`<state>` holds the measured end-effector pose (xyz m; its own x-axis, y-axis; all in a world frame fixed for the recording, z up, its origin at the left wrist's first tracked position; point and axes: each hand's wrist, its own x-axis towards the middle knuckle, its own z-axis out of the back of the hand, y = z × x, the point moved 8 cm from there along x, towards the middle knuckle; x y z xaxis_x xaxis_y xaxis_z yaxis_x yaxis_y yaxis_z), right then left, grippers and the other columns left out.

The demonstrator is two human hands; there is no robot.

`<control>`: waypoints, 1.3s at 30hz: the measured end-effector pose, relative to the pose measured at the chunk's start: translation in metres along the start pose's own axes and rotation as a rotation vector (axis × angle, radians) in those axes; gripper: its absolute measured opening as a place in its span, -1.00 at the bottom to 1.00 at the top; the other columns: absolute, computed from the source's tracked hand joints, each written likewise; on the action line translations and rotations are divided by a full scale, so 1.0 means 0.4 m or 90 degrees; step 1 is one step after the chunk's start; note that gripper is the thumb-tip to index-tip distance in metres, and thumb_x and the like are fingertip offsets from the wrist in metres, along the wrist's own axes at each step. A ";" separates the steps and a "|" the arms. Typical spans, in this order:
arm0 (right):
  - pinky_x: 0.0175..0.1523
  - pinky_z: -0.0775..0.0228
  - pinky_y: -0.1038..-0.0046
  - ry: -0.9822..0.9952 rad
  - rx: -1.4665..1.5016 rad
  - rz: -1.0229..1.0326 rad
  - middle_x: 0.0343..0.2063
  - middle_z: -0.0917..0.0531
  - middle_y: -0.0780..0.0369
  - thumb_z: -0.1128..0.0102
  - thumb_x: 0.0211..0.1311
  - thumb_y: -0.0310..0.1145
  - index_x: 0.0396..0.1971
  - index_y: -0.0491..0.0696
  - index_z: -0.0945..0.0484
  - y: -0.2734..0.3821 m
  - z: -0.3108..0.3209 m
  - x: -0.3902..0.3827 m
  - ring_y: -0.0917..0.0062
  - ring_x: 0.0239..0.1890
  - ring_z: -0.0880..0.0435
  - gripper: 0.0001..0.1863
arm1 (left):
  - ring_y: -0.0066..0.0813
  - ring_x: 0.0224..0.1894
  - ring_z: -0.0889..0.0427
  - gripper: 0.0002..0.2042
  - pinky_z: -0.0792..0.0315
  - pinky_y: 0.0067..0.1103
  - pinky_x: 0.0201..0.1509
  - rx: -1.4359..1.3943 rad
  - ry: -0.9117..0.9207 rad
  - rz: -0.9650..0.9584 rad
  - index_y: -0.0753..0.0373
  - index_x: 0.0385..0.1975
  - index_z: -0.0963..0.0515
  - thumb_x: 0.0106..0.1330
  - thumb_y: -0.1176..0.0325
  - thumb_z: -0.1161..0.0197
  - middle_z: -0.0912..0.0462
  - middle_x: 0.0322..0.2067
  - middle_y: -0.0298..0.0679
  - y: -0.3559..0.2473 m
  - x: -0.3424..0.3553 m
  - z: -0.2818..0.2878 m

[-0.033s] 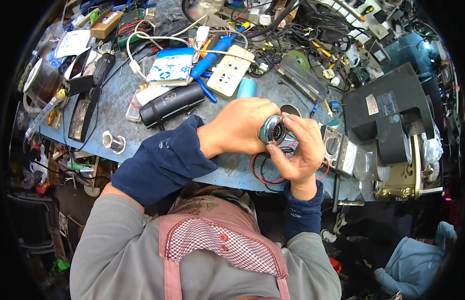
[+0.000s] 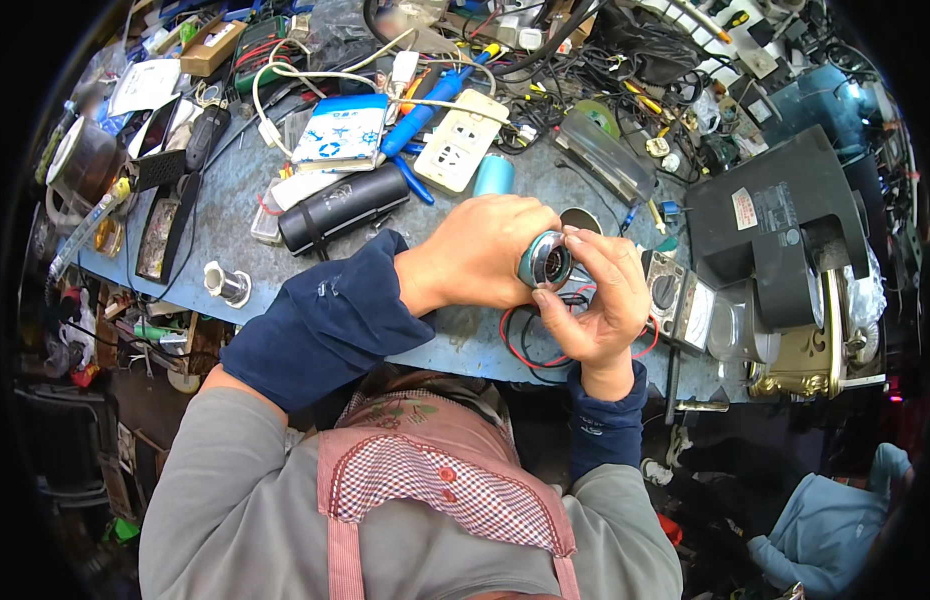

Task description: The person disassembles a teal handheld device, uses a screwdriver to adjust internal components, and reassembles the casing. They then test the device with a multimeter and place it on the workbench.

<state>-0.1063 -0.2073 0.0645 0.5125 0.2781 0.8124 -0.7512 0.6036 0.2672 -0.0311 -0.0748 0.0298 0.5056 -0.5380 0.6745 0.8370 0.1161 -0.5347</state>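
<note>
Wrapped in my left hand (image 2: 493, 250) is a teal cylindrical thing (image 2: 546, 260) with a shiny metal rim and a dark round opening facing right; its exact kind I cannot make out. Thumb and fingertips of my right hand (image 2: 605, 290) pinch the rim from the right. Behind the hands a separate light-blue cylinder (image 2: 495, 175) stands on the bench, and a round metal-rimmed piece (image 2: 579, 220) shows partly behind my right fingers. Below the hands lie red and black leads (image 2: 525, 345), beside an analog multimeter (image 2: 675, 300).
On the blue workbench (image 2: 200, 270) a black cylindrical case (image 2: 345, 208), a white power strip (image 2: 460, 142) and a blue-and-white box (image 2: 340, 133) lie to the left and ahead. A small white spool (image 2: 228, 285) stands nearer left. A big black housing (image 2: 775, 225) occupies the right; another person (image 2: 830, 520) is at lower right.
</note>
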 end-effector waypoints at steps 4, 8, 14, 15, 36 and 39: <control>-0.03 -0.63 0.26 0.011 0.009 -0.010 -0.06 -0.81 0.02 -0.63 -0.13 -0.40 0.03 -0.21 -0.75 0.001 0.000 0.002 0.18 -0.14 -0.79 -0.40 | 0.03 -0.15 -0.73 -0.51 -0.60 -0.17 -0.09 0.023 0.010 -0.008 0.19 -0.16 -0.61 -0.09 0.21 -0.67 -0.71 -0.27 -0.15 0.005 0.000 -0.008; 0.02 -0.64 0.25 0.024 0.031 -0.070 -0.05 -0.78 0.00 -0.60 -0.15 -0.43 0.07 -0.24 -0.73 -0.020 -0.007 -0.012 0.17 -0.10 -0.78 -0.37 | 0.03 -0.14 -0.73 -0.51 -0.59 -0.17 -0.08 0.017 0.010 -0.015 0.20 -0.15 -0.60 -0.06 0.22 -0.65 -0.70 -0.27 -0.15 0.005 -0.001 -0.012; 0.13 -0.63 0.23 0.050 0.080 -0.159 0.03 -0.73 -0.02 -0.61 -0.13 -0.46 0.10 -0.26 -0.72 -0.044 -0.020 -0.037 0.17 0.00 -0.77 -0.35 | 0.02 -0.13 -0.72 -0.53 -0.57 -0.17 -0.07 0.033 0.030 -0.013 0.22 -0.17 -0.58 -0.03 0.20 -0.64 -0.69 -0.27 -0.14 0.015 -0.004 -0.024; 0.14 -0.63 0.24 0.050 0.092 -0.173 0.04 -0.72 -0.01 -0.63 -0.11 -0.45 0.11 -0.25 -0.72 -0.047 -0.020 -0.040 0.17 0.02 -0.76 -0.35 | 0.02 -0.13 -0.72 -0.53 -0.56 -0.17 -0.06 0.036 0.034 -0.012 0.22 -0.18 -0.58 -0.03 0.19 -0.64 -0.69 -0.27 -0.14 0.015 -0.004 -0.025; 0.24 -0.56 0.37 -0.017 0.227 -0.290 0.21 -0.61 0.08 -0.62 0.15 -0.47 0.36 -0.20 -0.61 -0.059 -0.084 -0.088 0.36 0.17 -0.67 -0.28 | 0.11 0.33 -0.61 -0.21 -0.43 -0.18 0.41 -0.235 0.209 0.031 0.32 0.37 -0.42 0.19 0.02 -0.51 -0.64 0.21 0.09 0.054 0.011 0.013; 0.24 -0.57 0.34 -0.038 0.252 -0.301 0.20 -0.62 0.06 -0.60 0.19 -0.46 0.36 -0.21 -0.60 -0.062 -0.093 -0.086 0.32 0.16 -0.69 -0.30 | -0.17 0.52 -0.43 -0.14 -0.24 -0.32 0.59 -0.461 0.258 0.148 0.35 0.54 -0.31 0.33 -0.01 -0.41 -0.48 0.44 0.07 0.058 0.007 0.017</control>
<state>-0.0897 -0.2039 0.0107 0.8123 -0.0004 0.5833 -0.5516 0.3245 0.7684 -0.0090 -0.0678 0.0228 0.4191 -0.8387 0.3477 0.3124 -0.2263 -0.9226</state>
